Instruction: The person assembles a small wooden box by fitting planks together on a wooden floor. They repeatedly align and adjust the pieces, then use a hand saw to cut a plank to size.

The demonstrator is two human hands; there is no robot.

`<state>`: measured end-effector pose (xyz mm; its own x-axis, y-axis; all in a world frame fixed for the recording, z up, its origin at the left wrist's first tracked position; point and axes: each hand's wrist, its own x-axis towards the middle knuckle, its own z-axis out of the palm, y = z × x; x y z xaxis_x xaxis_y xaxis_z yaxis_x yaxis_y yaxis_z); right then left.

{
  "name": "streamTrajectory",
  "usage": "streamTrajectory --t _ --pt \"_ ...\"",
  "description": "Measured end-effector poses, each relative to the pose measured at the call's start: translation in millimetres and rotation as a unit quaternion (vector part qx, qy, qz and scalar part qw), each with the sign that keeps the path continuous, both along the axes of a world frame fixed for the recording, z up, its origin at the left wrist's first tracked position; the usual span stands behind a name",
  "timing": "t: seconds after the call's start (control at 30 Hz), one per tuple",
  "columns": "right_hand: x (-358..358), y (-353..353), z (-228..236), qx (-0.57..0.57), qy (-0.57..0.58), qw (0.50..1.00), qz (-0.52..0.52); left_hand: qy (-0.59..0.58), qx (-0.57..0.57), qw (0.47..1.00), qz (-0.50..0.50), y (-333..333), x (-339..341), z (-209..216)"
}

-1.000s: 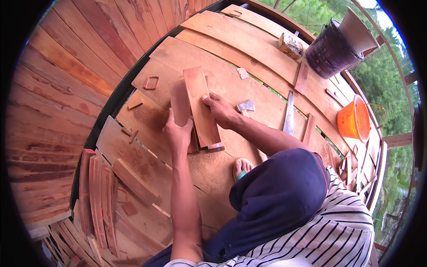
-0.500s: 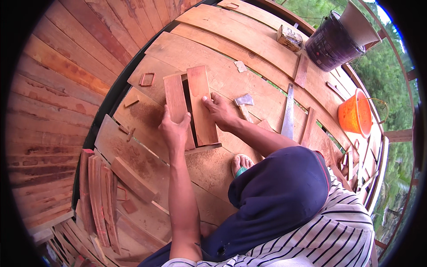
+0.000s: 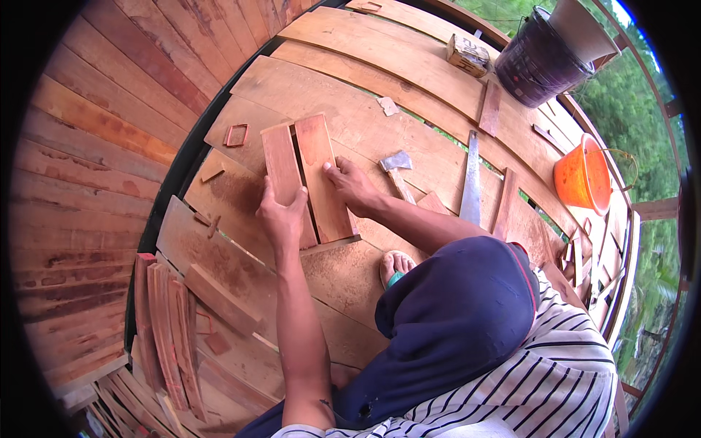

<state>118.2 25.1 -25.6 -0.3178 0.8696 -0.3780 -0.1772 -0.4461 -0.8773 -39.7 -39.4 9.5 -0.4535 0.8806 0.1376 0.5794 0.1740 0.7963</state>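
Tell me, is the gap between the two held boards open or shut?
Open: a dark strip runs between the left board touched by the left hand and the right board touched by the right hand.

Held boards (image 3: 281, 162) reddish-brown; bucket (image 3: 580, 175) orange; shirt (image 3: 537, 379) white, dark-striped; pail (image 3: 539, 62) perhaps black.

The bare left hand (image 3: 282, 212) holds 1 flat reddish-brown wooden board (image 3: 283, 159); the bare right hand (image 3: 354, 187) holds 1 flat orange-brown wooden board (image 3: 323, 201) beside it, a narrow dark gap between the 2. To their right lies a wooden-handled grey metal hatchet (image 3: 396, 175).
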Motion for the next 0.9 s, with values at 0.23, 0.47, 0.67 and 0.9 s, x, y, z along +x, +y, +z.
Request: streamTrajectory --t 0.23,0.47,0.67,0.9 --pt "0 -3 15 0.010 0.003 1.000 0.009 -0.001 -0.025 1.000 0.010 -1 1 4" --pt "4 0 14 0.023 -0.037 0.999 0.022 -0.012 -0.012 1.000 0.006 -2 2 5" --pt "3 2 9 0.031 -0.048 0.998 0.016 -0.010 -0.012 1.000 0.008 -2 3 6" --pt "4 3 9 0.045 -0.069 0.996 0.017 -0.019 -0.002 1.000 0.005 -2 1 4"
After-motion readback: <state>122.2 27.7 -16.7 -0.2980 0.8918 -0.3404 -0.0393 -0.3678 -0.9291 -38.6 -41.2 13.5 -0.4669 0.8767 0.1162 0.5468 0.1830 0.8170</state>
